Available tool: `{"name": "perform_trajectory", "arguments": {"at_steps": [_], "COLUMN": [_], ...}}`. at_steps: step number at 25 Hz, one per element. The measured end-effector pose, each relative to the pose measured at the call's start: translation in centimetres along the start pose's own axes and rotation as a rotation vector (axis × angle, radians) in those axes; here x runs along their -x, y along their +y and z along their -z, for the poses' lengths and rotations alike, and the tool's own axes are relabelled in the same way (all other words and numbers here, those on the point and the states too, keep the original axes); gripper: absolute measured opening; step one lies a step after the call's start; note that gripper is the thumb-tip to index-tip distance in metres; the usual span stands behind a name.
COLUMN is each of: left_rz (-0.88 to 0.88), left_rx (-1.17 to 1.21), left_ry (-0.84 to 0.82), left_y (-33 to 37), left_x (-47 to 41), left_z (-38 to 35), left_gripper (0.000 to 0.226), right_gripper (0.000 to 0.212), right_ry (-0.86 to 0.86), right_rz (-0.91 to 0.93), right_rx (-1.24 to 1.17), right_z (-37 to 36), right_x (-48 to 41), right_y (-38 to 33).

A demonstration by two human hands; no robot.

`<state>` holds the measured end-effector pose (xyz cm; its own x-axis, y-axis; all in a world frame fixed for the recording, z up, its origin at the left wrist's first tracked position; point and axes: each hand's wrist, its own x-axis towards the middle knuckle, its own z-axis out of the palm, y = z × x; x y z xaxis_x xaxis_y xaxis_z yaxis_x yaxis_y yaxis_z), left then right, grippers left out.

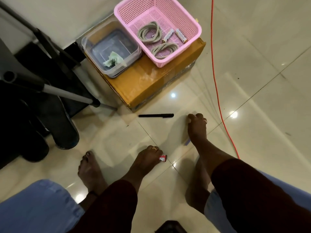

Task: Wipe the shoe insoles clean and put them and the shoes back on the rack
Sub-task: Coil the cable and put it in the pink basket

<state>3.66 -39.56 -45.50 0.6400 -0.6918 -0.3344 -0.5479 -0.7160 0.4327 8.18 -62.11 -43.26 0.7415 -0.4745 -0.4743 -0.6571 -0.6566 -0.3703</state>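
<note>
Shoes: two dark, flat, round-toed shoes (66, 130) lie at the far left, at the foot of the black and grey metal-tube rack (67, 94), with their toes out on the glossy cream tiled floor (252, 81). Whether any of them is an insole cannot be told.
Left hand (148, 158): low at the floor near the shoe toes, ring on one finger, fingers curled down and gripping a small red packet (162, 158). Its white print is too small to read.
Right hand (197, 125): further out to the right, fingers curled with the tips at the floor. A lilac sliver (187, 142) shows beside the wrist; whether the fingers hold anything cannot be told.
Black pen (156, 115): lying on the floor between the hands and the box.
Brown cardboard box (148, 81): on the floor just beside the rack; the print on its side is blurred.
Clear plastic tub (124, 68): on the box's left part, holding a crumpled pale green cloth (112, 60).
Pink perforated plastic basket (134, 12): on the box's right part, just beside the tub. It holds two coils of grey cord (149, 33) and two white batteries with gold ends (168, 35), lettering unreadable.
Thin orange cable (212, 17): running along the floor to the right of the box.
</note>
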Motion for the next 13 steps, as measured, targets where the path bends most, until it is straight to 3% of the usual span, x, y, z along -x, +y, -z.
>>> {"name": "perform_trajectory", "arguments": {"at_steps": [2,4,6,8,13], "left_rz": [0.032,0.058,0.115,0.183,0.233], "left_rx": [0.028,0.061,0.166,0.304,0.531], "left_ry": [0.032,0.122,0.235,0.381,0.652], "left_y": [0.1,0.6,1.5,2.5,4.1], "left_x": [-0.3,-1.0,-2.1,-3.5,-8.0], "left_z": [0.3,0.8,3.8,8.2,20.6], "left_gripper": [0.014,0.031,0.034,0.04,0.025], "right_gripper": [0.038,0.04,0.039,0.037,0.035], "right_ry": [-0.013,-0.003,0.051,0.133,0.443], "right_rz": [-0.008,0.027,0.095,0.163,0.43], "right_rx": [0.003,-0.003,-0.057,-0.107,-0.223], "right_z": [0.1,0.4,1.5,3.3,9.1], "right_x": [0.8,1.8,2.5,2.7,1.8], "right_y": [-0.5,-1.3,-3.1,-5.8,-12.7]}}
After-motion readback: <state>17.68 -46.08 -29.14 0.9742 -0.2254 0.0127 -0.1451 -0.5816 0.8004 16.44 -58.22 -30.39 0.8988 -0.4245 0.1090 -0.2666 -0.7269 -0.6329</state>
